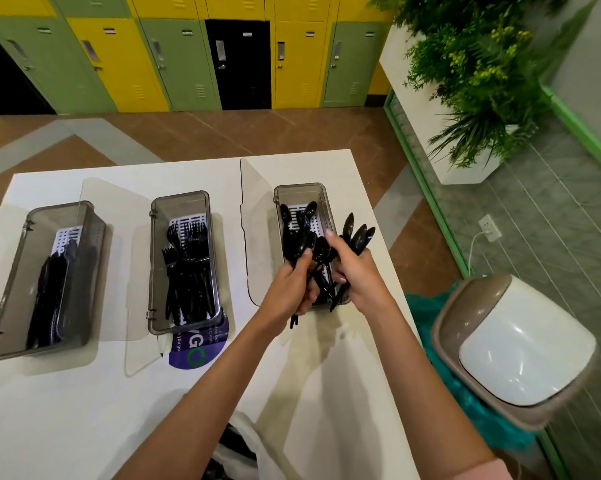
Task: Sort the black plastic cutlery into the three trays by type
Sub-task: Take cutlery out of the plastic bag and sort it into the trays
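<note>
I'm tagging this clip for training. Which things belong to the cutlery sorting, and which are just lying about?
Job: left tray, middle tray, forks, right tray, spoons, left hand, right hand.
Lying about: purple sign, swing-lid bin, plant, lockers.

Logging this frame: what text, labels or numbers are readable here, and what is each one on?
"GO", large letters, the O green: purple sticker, partly under the fork tray.
"clean" and "you go", small print: same sticker, lines cut off by the tray.
Locker door labels: too small to read.
</note>
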The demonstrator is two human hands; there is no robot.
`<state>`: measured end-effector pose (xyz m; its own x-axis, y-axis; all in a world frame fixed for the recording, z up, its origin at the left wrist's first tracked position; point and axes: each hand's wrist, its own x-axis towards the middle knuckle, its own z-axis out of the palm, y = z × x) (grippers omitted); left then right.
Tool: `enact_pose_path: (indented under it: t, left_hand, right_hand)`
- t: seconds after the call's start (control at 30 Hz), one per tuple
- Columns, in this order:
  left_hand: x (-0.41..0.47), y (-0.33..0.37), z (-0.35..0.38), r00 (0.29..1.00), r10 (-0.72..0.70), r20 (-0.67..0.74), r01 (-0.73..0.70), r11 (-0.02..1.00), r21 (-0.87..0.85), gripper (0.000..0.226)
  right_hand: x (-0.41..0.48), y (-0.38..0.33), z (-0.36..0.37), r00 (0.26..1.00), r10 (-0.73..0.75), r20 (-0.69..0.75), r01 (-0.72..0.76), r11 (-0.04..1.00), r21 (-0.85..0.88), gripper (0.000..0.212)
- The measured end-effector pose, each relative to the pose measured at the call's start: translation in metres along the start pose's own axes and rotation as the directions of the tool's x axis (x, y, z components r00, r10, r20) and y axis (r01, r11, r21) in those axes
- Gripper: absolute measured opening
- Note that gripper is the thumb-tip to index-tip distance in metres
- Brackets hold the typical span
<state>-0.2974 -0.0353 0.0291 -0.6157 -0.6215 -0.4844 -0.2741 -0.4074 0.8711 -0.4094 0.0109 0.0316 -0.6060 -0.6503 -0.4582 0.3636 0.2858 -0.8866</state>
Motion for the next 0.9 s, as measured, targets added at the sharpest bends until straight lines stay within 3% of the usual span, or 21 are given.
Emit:
enact_pose_path:
  t: [0.17, 0.4, 0.63, 0.73, 0.83, 0.9]
  left_hand:
    - [0.006, 0.0, 0.001, 1.0, -0.001, -0.024, -0.001, 0.996, -0.089, 0.039]
    - [0.017, -0.001, 0.003, 0.999, -0.013, 0.053, 0.021, 0.987, -0.157, 0.046]
    - [0.049, -0.009, 0.005, 0.986, -0.006, -0.165, -0.017, 0.99, -0.137, 0.031]
    - [0.063, -0.008, 0.006, 0.972, 0.01, -0.235, -0.057, 0.98, -0.191, 0.028]
    - [0.07, -0.004, 0.008, 0.964, 0.021, -0.266, -0.089, 0.965, -0.247, 0.013]
    - [0.073, -0.003, 0.009, 0.961, 0.01, -0.278, -0.082, 0.965, -0.25, 0.016]
  right_hand:
    - [0.01, 0.0, -0.007, 0.998, -0.028, -0.063, 0.03, 0.999, 0.032, 0.025]
    - [0.024, 0.003, -0.016, 0.991, -0.107, -0.075, 0.098, 0.988, -0.115, 0.029]
    - [0.053, -0.015, -0.016, 0.94, -0.336, 0.061, 0.325, 0.823, -0.465, 0.026]
    - [0.062, -0.027, -0.009, 0.92, -0.376, 0.107, 0.378, 0.786, -0.49, 0.025]
    - [0.07, -0.026, -0.001, 0.93, -0.346, 0.122, 0.362, 0.808, -0.465, 0.022]
    - [0.073, -0.02, 0.003, 0.938, -0.326, 0.12, 0.345, 0.833, -0.434, 0.017]
